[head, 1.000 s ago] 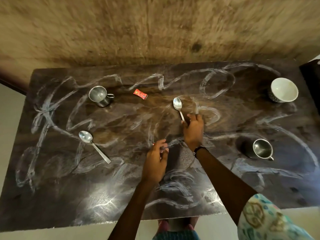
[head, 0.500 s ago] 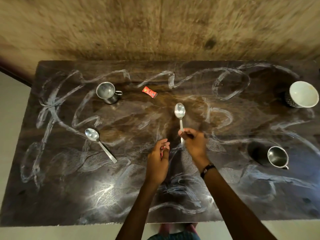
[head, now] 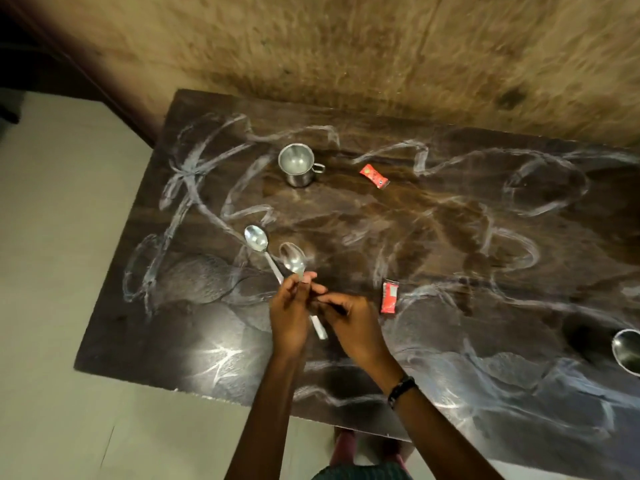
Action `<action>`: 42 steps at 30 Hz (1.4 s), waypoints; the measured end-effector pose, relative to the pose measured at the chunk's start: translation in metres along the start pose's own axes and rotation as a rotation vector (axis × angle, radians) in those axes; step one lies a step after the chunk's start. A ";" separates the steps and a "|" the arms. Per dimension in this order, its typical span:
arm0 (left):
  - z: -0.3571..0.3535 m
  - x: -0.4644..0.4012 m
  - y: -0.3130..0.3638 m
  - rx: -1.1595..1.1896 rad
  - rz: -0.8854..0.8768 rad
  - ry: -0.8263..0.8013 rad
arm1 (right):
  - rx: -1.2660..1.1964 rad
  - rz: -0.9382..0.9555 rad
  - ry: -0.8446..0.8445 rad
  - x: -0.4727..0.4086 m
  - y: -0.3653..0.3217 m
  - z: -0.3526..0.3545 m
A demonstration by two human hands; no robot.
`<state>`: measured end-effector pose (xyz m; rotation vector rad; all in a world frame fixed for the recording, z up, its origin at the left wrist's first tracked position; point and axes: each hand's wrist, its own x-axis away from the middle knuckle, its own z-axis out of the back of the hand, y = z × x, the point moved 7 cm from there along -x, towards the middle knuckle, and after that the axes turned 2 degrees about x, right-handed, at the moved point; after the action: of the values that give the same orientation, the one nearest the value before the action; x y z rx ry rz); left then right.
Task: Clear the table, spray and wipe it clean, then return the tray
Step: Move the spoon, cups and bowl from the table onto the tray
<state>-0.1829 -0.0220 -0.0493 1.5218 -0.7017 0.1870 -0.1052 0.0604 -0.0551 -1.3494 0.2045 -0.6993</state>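
Steel spoon (head: 292, 259), shiny and oval-bowled, pinched at the neck between thumb and fingertips of left hand (head: 289, 317), bowl raised above dark glossy tabletop (head: 207, 341). Right hand (head: 349, 320) close against the left, fingers bent toward the handle; cannot tell whether gripping or merely touching. Probably gathering cutlery into one hand, freeing the other for more pickups.

Second steel spoon (head: 256, 239) flat on the table, just beside the held one, handle running toward the left fingertips. Pale handle end showing between the two hands lower down; cannot tell which spoon's. Likely next to be collected, being right under the fingers.

Small red sachet (head: 388, 296) near the right hand, flat on the surface. Another red sachet (head: 374, 175) farther back, beside small steel mug with side handle (head: 298, 164), upright and seemingly empty. Rim of another steel cup (head: 627, 351) cut off at the right edge of view. Black wristband (head: 401, 389) on the right wrist.

White chalky streaks (head: 194, 188) looping across most of the tabletop, not yet wiped. No tray, spray bottle or cloth in view. Clearing stage judged barely begun: mugs, sachets and one spoon left to lift before any spraying. Thin sachets probably awkward to pick off the slick surface.
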 end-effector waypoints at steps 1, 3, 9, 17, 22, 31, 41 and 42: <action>0.014 -0.001 0.003 0.052 0.011 0.056 | 0.032 0.011 -0.035 -0.003 0.000 -0.011; 0.040 -0.005 0.006 0.138 0.035 0.155 | 0.112 -0.008 -0.076 -0.009 0.003 -0.032; 0.095 -0.018 0.003 0.058 0.096 0.243 | 0.388 -0.021 0.035 -0.039 0.000 -0.065; 0.114 -0.015 -0.007 0.074 0.148 0.228 | 0.702 -0.096 0.046 -0.074 -0.002 -0.089; 0.115 -0.014 -0.012 0.075 0.175 0.212 | 0.673 -0.191 0.049 -0.078 0.003 -0.089; 0.076 -0.011 -0.011 0.180 0.212 0.106 | -0.104 -0.474 0.101 -0.007 0.003 -0.050; -0.022 0.032 -0.021 0.222 0.273 -0.110 | -0.271 -0.469 0.340 0.051 0.004 0.010; -0.031 0.037 -0.023 0.209 0.270 -0.124 | -0.266 -0.468 0.366 0.053 0.006 0.020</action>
<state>-0.1324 -0.0054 -0.0460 1.6427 -1.0126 0.3820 -0.0510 0.0469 -0.0425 -1.5317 0.2846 -1.3542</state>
